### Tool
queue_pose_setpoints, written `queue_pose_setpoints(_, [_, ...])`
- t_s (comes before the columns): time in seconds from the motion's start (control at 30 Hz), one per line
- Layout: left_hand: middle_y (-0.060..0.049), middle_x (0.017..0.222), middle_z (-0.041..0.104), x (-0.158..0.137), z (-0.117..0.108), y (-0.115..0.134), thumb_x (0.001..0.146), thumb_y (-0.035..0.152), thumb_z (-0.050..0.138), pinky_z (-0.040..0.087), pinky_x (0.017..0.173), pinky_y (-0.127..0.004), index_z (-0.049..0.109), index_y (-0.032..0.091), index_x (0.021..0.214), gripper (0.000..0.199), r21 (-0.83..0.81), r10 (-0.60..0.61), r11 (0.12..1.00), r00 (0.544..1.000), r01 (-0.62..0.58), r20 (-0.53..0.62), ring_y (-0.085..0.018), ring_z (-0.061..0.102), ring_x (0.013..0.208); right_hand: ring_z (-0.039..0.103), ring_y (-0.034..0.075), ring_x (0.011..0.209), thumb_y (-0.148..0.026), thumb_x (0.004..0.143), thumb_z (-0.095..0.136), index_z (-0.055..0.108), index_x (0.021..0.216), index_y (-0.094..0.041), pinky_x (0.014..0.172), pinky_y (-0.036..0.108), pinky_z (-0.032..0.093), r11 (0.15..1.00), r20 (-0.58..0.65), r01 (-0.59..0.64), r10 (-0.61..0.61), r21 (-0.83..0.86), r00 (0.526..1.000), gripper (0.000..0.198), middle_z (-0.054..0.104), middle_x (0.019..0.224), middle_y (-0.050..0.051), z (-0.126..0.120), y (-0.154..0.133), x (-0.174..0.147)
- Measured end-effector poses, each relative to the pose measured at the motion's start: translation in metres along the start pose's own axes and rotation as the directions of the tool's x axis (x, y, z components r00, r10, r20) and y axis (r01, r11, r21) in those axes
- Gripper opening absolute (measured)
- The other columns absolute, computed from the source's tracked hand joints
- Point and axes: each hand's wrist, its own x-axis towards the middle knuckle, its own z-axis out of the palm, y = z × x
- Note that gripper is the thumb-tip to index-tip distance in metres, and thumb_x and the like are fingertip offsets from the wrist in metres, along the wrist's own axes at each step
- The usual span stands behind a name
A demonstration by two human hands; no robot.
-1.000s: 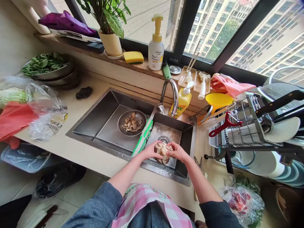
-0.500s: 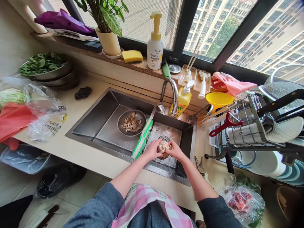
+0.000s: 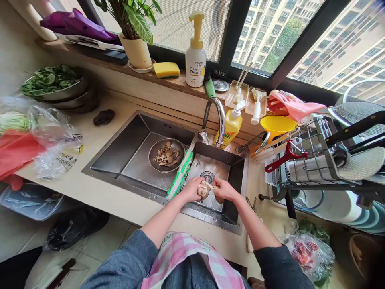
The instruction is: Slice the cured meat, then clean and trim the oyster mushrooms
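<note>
Over the small right basin point(image 3: 233, 168) of the sink, my left hand point(image 3: 191, 190) is closed around a pale clump of oyster mushrooms point(image 3: 203, 191). My right hand point(image 3: 225, 190) pinches a mushroom piece point(image 3: 219, 198) at the clump's right side; its brownish cap hangs below the fingers. Pale stem strands stretch between the two hands. In the larger left basin point(image 3: 120, 150) stands a round metal bowl point(image 3: 153, 161) with torn mushroom pieces point(image 3: 167, 155) in it. A green-and-white striped cloth point(image 3: 180, 175) drapes over the divider, beside my left hand.
A curved faucet point(image 3: 221, 118) rises behind the divider, with a yellow bottle point(image 3: 231, 127) next to it. To the right is a dish rack point(image 3: 315, 160) with a red peeler point(image 3: 287, 156). Leafy greens point(image 3: 55, 79) fill a bowl at the far left; plastic bags point(image 3: 51, 140) lie nearer.
My right hand has moved slightly right, away from my left, drawing a mushroom piece out from the clump. My left hand still holds the clump. The view has shifted a little.
</note>
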Motion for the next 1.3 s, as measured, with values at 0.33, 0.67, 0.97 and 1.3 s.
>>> queue_pose_setpoints(0.33, [-0.003, 0.100, 0.055, -0.001, 0.002, -0.005, 0.051, 0.017, 0.073, 0.041, 0.082, -0.030, 0.047, 0.019, 0.114, 0.069, -0.494, -0.113, 0.863, 0.994, 0.105, 0.014, -0.018, 0.053, 0.088, 0.041, 0.008, 0.055, -0.042, 0.063, 0.063, 0.052, 0.087, -0.017, 0.049, 0.020, 0.031, 0.899, 0.026, -0.127, 0.128, 0.420, 0.991, 0.037, 0.048, 0.063, -0.005, 0.010, 0.010, -0.007])
queue_pose_setpoints(0.67, [0.001, 0.088, 0.055, -0.004, -0.005, 0.009, 0.052, 0.013, 0.070, 0.041, 0.070, -0.023, 0.042, 0.018, 0.115, 0.069, -0.600, -0.057, 0.781, 0.976, 0.176, 0.212, -0.012, 0.052, 0.077, 0.038, 0.007, 0.050, -0.039, 0.066, 0.061, 0.050, 0.081, -0.017, 0.048, 0.019, 0.029, 0.934, 0.122, -0.083, 0.043, 0.347, 0.992, 0.028, 0.045, 0.058, -0.007, 0.021, 0.014, -0.007])
queue_pose_setpoints(0.97, [0.004, 0.079, 0.051, -0.002, -0.012, 0.017, 0.049, 0.005, 0.063, 0.036, 0.062, -0.020, 0.045, 0.016, 0.108, 0.063, -0.548, -0.057, 0.810, 0.959, 0.207, 0.279, -0.009, 0.045, 0.068, 0.033, 0.009, 0.053, -0.015, 0.060, 0.049, 0.050, 0.065, -0.019, 0.052, 0.022, 0.021, 0.998, -0.129, -0.017, 0.008, -0.065, 0.992, 0.007, 0.041, 0.054, -0.006, 0.006, 0.020, 0.000])
queue_pose_setpoints(1.3, [0.001, 0.087, 0.055, -0.002, -0.004, 0.007, 0.052, 0.013, 0.069, 0.040, 0.067, -0.022, 0.038, 0.019, 0.115, 0.070, -0.652, -0.085, 0.735, 0.980, 0.185, 0.182, -0.011, 0.051, 0.074, 0.041, 0.011, 0.060, -0.043, 0.063, 0.066, 0.054, 0.086, -0.019, 0.055, 0.021, 0.031, 0.988, -0.077, 0.080, -0.070, 0.135, 0.995, 0.036, 0.051, 0.066, -0.005, 0.028, 0.011, -0.004])
